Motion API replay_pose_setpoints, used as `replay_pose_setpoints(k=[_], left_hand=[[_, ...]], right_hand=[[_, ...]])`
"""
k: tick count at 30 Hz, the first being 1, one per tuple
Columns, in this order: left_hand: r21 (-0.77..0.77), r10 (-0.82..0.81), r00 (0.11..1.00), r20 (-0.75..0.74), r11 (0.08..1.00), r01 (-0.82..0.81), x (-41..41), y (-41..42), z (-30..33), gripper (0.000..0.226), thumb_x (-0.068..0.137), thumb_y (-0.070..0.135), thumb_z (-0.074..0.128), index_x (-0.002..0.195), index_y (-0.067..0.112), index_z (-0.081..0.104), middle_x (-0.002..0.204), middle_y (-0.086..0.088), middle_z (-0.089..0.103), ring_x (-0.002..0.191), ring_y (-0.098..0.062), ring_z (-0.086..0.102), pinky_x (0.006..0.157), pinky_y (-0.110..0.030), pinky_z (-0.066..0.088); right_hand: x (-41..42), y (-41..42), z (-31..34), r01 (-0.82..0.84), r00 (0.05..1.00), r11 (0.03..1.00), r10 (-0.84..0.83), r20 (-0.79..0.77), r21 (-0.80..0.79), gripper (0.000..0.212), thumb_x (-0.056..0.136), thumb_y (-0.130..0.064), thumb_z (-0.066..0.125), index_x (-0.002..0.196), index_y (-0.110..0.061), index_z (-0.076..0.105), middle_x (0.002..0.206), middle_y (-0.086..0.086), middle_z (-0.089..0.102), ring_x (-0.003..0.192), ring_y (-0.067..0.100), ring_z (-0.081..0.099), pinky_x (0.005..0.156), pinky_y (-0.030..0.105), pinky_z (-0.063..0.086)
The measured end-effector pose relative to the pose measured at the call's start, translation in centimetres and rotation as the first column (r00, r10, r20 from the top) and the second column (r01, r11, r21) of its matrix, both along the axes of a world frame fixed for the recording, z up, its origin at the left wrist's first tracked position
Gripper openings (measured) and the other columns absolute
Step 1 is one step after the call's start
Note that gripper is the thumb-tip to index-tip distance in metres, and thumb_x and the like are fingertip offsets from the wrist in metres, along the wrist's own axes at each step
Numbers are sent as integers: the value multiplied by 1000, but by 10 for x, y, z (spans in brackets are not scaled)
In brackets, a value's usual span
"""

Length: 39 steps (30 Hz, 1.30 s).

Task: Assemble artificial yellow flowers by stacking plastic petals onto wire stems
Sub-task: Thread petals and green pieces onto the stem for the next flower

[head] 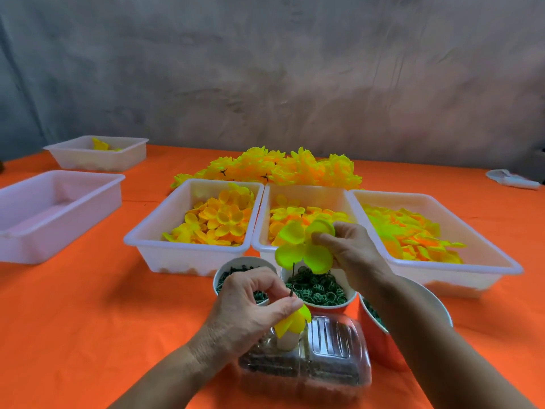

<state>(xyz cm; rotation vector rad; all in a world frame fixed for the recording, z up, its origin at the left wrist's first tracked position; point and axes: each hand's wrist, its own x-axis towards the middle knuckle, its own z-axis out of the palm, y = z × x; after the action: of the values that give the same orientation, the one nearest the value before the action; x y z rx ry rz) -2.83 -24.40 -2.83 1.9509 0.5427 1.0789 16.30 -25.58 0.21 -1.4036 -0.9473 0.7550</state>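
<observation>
My left hand [255, 302] pinches a thin dark wire stem [292, 278] that points upward; small yellow petals [292, 321] hang below its fingers. My right hand [351, 249] pinches a large yellow-green petal piece [303, 246] just above the stem's tip. Both hands hover over the cups in front of me. Three white trays hold yellow petals: a left tray [188, 252], a middle tray [306, 190] and a right tray [460, 261]. A pile of finished yellow flowers [274, 166] lies behind them.
Cups of green rings [318, 287] and dark green parts [233, 278] stand under my hands, another cup [380, 329] at right. A clear plastic container [309, 367] lies nearest me. Two more white trays [50, 214] [100, 154] sit at left on the orange tablecloth [88, 320]. A white object [513, 180] lies far right.
</observation>
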Motion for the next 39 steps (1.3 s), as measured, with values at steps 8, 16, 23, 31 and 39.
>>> replay_pose_setpoints(k=[8,16,23,31,39], left_hand=[[-34,52,998,-24,998,-53,1,-2,-1,27,70,12,83,56,25,64,66,-1,67,65,-4,59,64,-13,45],[-78,42,998,-45,996,-46,0,-2,0,13,69,23,82,65,25,70,69,9,67,69,-10,63,69,-28,51],[-98,23,999,-29,995,-26,0,-2,0,24,69,18,82,58,32,68,64,17,64,65,0,59,65,-12,45],[-78,34,999,-23,996,-36,1,-1,-2,14,66,29,79,60,36,68,66,19,65,66,4,59,65,-10,45],[-91,35,999,-34,995,-38,1,-1,-1,11,65,33,76,59,33,67,65,15,65,65,-3,60,66,-21,47]], right_hand=[[-36,-44,10,-226,974,953,224,35,204,6,79,-11,66,75,-12,62,70,5,64,62,13,60,54,23,47],[-44,-61,14,-280,957,931,289,-4,233,10,72,-22,69,77,-15,66,75,5,70,68,16,66,62,23,52],[-47,-67,19,-261,952,925,294,-83,275,6,68,-25,70,72,-21,69,82,9,72,78,24,69,69,31,57],[-51,-73,23,-249,959,917,279,-55,313,11,63,-14,71,71,-22,69,73,6,70,69,18,66,61,24,54],[-52,-71,21,-256,964,907,214,157,335,12,68,-10,76,77,-18,74,74,2,73,67,10,66,61,21,51]])
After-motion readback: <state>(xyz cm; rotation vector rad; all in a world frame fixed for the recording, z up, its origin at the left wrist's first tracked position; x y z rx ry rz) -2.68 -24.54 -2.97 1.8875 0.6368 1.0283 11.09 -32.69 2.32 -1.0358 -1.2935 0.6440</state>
